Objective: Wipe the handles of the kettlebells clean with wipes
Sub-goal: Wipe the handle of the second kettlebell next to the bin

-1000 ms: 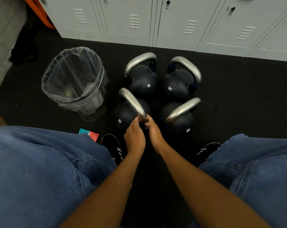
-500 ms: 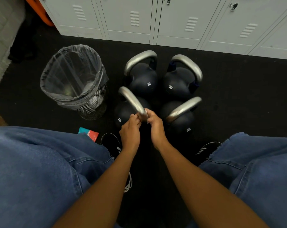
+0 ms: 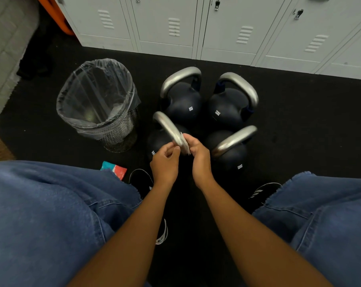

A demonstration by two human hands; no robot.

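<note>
White wipe [image 3: 185,146] (pinched by both hands) touches near-left kettlebell handle [image 3: 168,127].

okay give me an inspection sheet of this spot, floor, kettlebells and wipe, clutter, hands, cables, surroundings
Surface: black rubber floor, four kettlebells standing on it.
Job's things: near-left kettlebell handle with a white wipe at its near end; near-right kettlebell, far-left kettlebell and far-right kettlebell untouched by either hand.
Clutter: teal and red packet on the floor by the left knee.
Hands: left hand and right hand each have a grip on the wipe.
Cables: nothing seen.
Surroundings: lined mesh bin left of the kettlebells; grey lockers behind.
</note>
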